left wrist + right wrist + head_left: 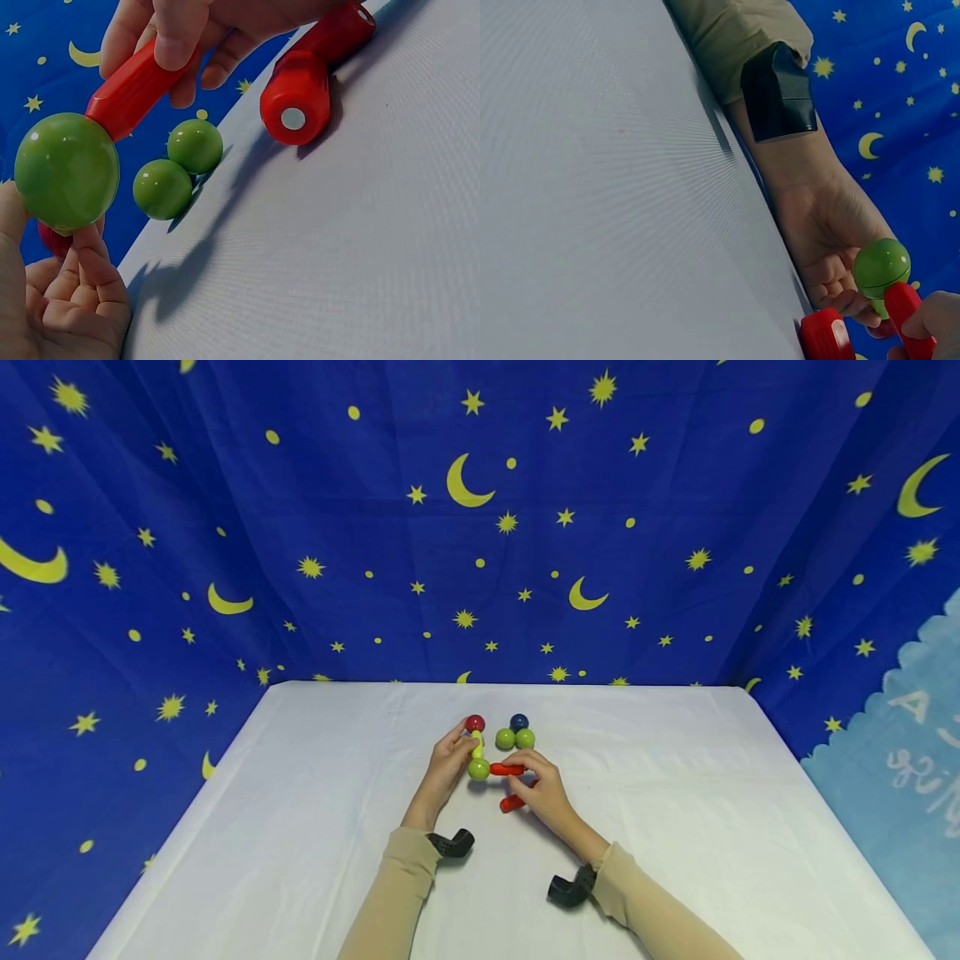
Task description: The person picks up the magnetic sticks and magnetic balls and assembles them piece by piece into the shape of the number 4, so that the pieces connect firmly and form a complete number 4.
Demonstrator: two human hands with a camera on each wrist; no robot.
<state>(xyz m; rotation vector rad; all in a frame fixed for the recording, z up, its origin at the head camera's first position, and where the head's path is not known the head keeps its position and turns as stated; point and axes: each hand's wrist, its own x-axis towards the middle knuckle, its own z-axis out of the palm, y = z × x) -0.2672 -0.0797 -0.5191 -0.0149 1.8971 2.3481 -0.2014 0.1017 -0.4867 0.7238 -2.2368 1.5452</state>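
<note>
My left hand (442,771) holds a yellow-green magnetic rod (477,745) between thumb and fingers. A red ball (475,723) sits on the rod's far end and a green ball (478,769) on its near end. My right hand (549,792) pinches a red magnetic rod (139,90), whose tip meets the green ball (67,171) from the right. In the right wrist view, this red rod (909,319) slants between the green ball (881,268) and the fingers. Below the right hand, more red rod pieces (296,101) lie on the table, partly hidden from the head view.
Behind the hands, a dark blue ball (519,722) and two green balls (506,739) are grouped together on the white-covered table (637,760). Blue curtains (480,568) with stars and moons hang around the table. Each wrist wears a black camera mount (572,888).
</note>
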